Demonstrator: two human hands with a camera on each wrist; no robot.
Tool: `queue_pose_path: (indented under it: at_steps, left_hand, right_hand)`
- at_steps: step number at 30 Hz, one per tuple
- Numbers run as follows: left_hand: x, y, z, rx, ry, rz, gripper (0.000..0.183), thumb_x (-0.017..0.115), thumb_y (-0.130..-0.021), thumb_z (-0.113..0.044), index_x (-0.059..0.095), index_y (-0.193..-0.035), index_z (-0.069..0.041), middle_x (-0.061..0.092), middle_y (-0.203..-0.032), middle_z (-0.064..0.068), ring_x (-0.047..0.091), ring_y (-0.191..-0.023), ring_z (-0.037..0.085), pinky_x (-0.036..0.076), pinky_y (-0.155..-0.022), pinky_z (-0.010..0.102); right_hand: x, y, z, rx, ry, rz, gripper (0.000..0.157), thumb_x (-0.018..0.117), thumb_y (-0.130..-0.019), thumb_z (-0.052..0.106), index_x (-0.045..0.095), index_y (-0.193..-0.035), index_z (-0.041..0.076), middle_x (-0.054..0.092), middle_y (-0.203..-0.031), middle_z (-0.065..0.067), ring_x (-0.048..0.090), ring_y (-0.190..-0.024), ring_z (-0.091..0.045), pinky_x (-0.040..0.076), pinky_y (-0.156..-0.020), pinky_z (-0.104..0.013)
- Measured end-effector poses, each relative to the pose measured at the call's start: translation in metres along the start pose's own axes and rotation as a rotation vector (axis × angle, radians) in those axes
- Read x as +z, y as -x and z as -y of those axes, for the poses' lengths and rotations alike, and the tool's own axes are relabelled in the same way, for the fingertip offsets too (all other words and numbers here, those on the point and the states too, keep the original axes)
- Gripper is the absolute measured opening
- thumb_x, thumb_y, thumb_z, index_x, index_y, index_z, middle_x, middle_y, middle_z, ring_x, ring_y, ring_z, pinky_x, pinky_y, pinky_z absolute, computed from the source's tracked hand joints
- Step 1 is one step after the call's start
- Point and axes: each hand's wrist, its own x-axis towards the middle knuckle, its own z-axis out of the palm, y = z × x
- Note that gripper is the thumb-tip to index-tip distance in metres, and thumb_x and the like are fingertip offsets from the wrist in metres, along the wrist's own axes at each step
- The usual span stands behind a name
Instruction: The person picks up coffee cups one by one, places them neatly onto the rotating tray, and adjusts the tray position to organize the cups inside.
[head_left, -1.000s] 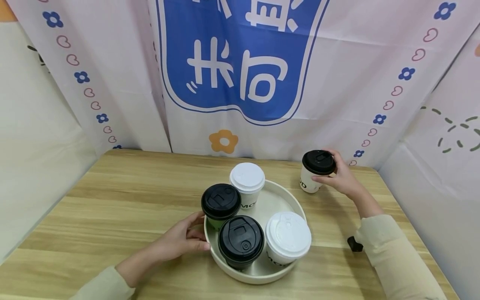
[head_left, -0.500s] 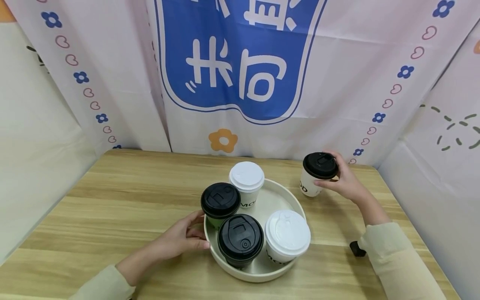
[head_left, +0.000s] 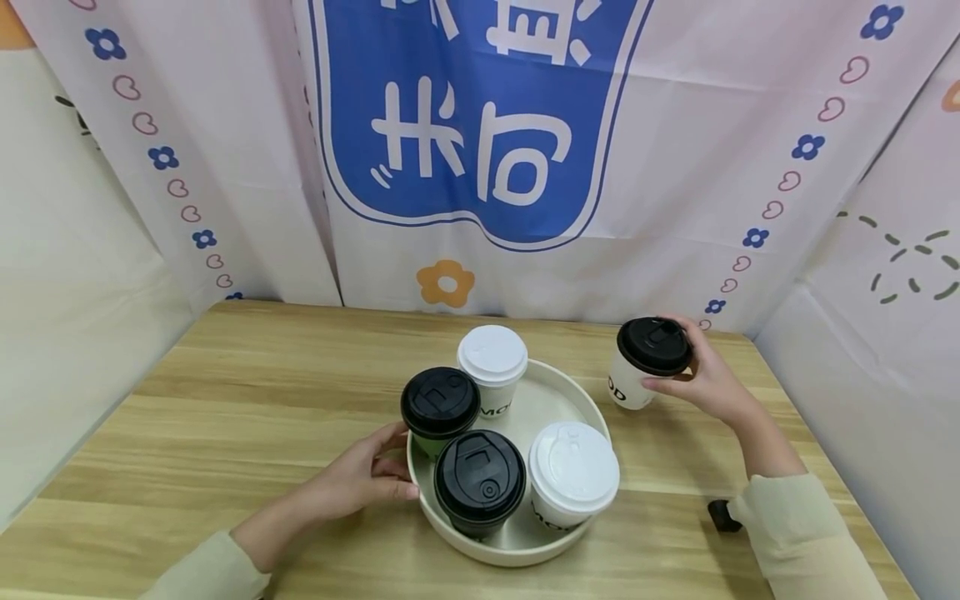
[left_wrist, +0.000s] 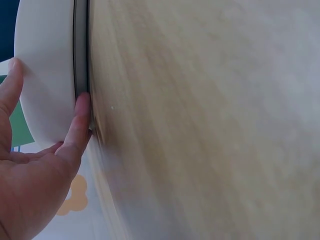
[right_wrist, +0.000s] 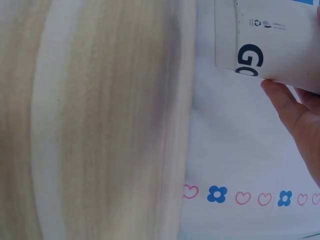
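My right hand [head_left: 716, 385] grips a white paper coffee cup [head_left: 628, 383] with a black lid, to the right of the tray. In the right wrist view, the cup [right_wrist: 277, 42] shows dark lettering and its base stands apart from the table. My left hand [head_left: 360, 477] holds the left side of a round cream tray [head_left: 558, 392]; in the left wrist view its fingers [left_wrist: 80, 112] lie along the tray's wall and lower edge. On the tray stand a white-lidded cup [head_left: 492, 358] at the back, a green black-lidded cup [head_left: 441, 404], a dark black-lidded cup [head_left: 480, 479] and a larger white-lidded cup [head_left: 574, 471].
A wooden table [head_left: 247, 417] carries everything. Behind it hangs a white curtain [head_left: 675, 167] with a blue emblem, and pale cloth walls stand at both sides. By the right sleeve shows a small black object [head_left: 723, 515].
My right hand has brought the white cup slightly to the right and nearer to me. The left hand and the tray with its cups have stayed in place.
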Motion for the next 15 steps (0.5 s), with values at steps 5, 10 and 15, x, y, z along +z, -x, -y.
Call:
queue_pose_path:
  at_steps: [5, 10, 15]
  left_hand:
    - [0.000, 0.000, 0.000, 0.006, 0.004, 0.004, 0.103, 0.080, -0.085, -0.019, 0.009, -0.155, 0.009, 0.023, -0.154, 0.040, 0.064, -0.115, 0.033, 0.056, -0.089, 0.024]
    - [0.000, 0.000, 0.000, 0.009, 0.009, 0.009, 0.103, 0.079, -0.085, -0.019, 0.009, -0.155, 0.009, 0.023, -0.154, 0.040, 0.064, -0.115, 0.033, 0.056, -0.089, 0.024]
    - [-0.001, 0.000, 0.000, 0.015, 0.005, 0.016, 0.102, 0.079, -0.085, -0.018, 0.009, -0.155, 0.010, 0.023, -0.154, 0.040, 0.064, -0.115, 0.034, 0.056, -0.089, 0.023]
  right_hand:
    - [-0.002, 0.009, 0.000, -0.015, -0.022, 0.004, 0.093, 0.079, -0.079, -0.005, 0.028, -0.153, 0.018, 0.042, -0.136, 0.015, 0.056, -0.110, 0.005, 0.059, -0.079, -0.021]
    - [-0.004, 0.017, -0.002, -0.009, -0.026, -0.009, 0.093, 0.079, -0.079, -0.006, 0.027, -0.153, 0.019, 0.040, -0.139, 0.015, 0.054, -0.113, 0.003, 0.058, -0.080, -0.021]
    - [-0.006, 0.024, -0.003, -0.004, -0.020, -0.029, 0.094, 0.078, -0.080, -0.006, 0.028, -0.154, 0.022, 0.039, -0.139, 0.015, 0.054, -0.114, 0.004, 0.057, -0.081, -0.019]
